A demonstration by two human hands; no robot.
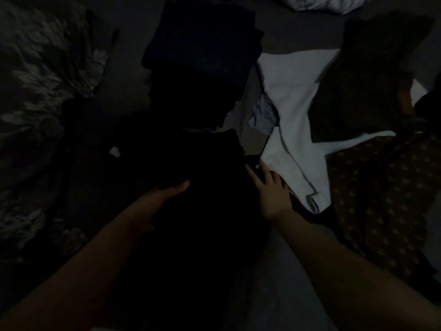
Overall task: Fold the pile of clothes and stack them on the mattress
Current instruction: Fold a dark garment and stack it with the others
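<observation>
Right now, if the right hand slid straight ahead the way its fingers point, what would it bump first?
Probably the white cloth, whose edge lies just beyond the right hand; the picture is dark, so depth is uncertain.

No writing, label, brand or number can be read anywhere in this dim view. The small white tag (115,151) on the black garment (191,211) is too blurred to tell whether it bears print. The brown patterned cloth (379,187) shows only repeated pale motifs, not letters.

bare mattress (281,283) lies open between the arms; white garment (293,96) and patterned cloth (372,187) crowd the right.
</observation>
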